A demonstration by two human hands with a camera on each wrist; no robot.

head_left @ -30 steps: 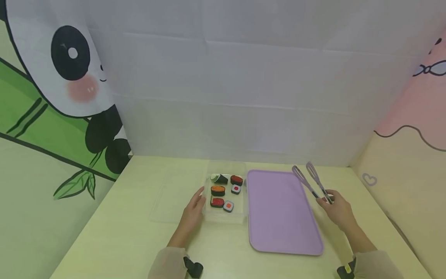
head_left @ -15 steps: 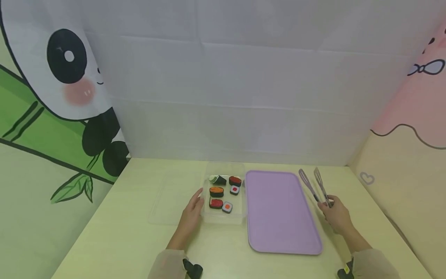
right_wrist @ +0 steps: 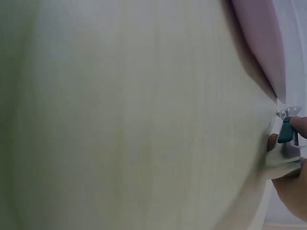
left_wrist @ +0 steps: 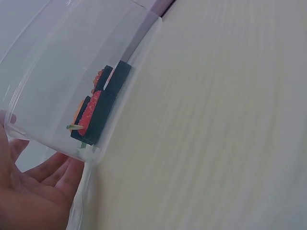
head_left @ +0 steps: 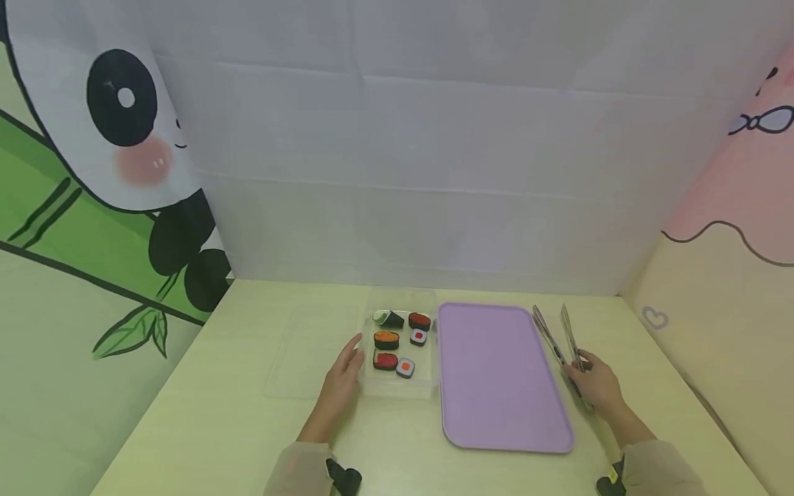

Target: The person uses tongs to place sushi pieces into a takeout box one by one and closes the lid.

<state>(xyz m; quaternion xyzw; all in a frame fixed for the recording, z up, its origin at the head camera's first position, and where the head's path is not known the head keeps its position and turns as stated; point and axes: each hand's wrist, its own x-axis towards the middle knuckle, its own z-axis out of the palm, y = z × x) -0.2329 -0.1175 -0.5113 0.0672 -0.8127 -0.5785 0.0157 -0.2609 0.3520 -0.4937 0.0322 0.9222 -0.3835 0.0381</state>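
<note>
My left hand [head_left: 342, 375] holds the left side of a clear plastic box [head_left: 397, 390]. In the left wrist view its fingers lie outside the wall and the thumb tip shows at the rim. Inside are several toy sushi pieces: a green-ended cone roll [head_left: 389, 319], an orange-topped piece [head_left: 387, 339], red-topped pieces [head_left: 386, 360] and small white rolls [head_left: 405, 367]. Off the right edge of a purple tray [head_left: 502, 379], my right hand [head_left: 599, 387] grips metal tongs [head_left: 548, 334], arms spread apart, heads pointing away. The right wrist view shows the tongs only at its edge.
Left of the box lies a flat clear lid [head_left: 298, 351], partly behind my left hand. The tray stands close against the box's right side. A pale wall sheet [head_left: 397, 207] bounds the table [head_left: 217, 427] at the back, with printed panels at both sides.
The tongs have turned in my right hand, so their heads now show edge-on. That hand has come slightly nearer and lower. My left hand stays at the box.
</note>
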